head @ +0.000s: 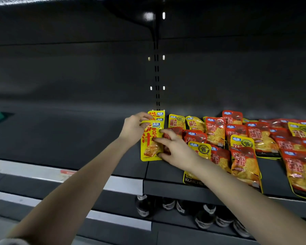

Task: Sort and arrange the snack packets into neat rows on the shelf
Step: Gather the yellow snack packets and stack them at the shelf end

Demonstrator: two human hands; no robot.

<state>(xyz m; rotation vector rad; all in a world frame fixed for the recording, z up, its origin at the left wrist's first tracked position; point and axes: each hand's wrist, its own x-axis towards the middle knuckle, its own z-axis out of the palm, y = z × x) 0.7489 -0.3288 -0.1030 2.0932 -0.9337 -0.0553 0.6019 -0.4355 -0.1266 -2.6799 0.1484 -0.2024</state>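
Pinching one yellow packet [149, 145], left hand [133, 128] grips top, right hand [177, 151] side.

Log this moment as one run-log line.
step: aligning yellow stack | left hand: pinches its top | right hand: grips its side | red packets: jumbled, right

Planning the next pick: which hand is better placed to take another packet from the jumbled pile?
Probably the right hand: it grips the right edge of the yellow stack, beside the jumbled pile. The left hand pinches the stack's top, farther away.
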